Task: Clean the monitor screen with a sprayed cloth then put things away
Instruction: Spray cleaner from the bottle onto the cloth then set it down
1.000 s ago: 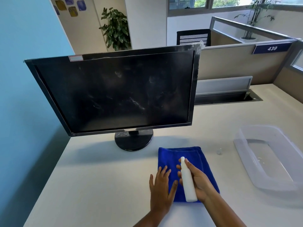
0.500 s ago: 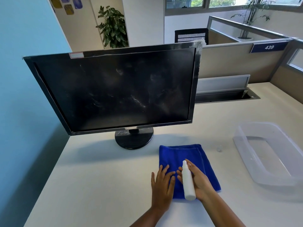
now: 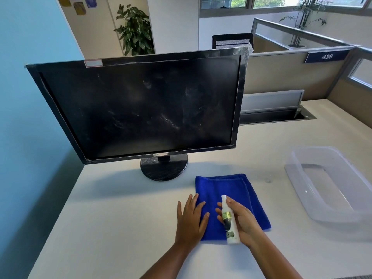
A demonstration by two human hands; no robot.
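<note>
**At the bench front edge: spraying stage**

The cloth is held flat by the left hand, fingers straight. The bottle is gripped by the right hand, nozzle toward the cloth. The screen is seen smeared. Wiping and stowing in the bin are judged left.

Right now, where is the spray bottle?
The spray bottle is low, right of centre in the head view, held by the right hand over the blue cloth.
</note>
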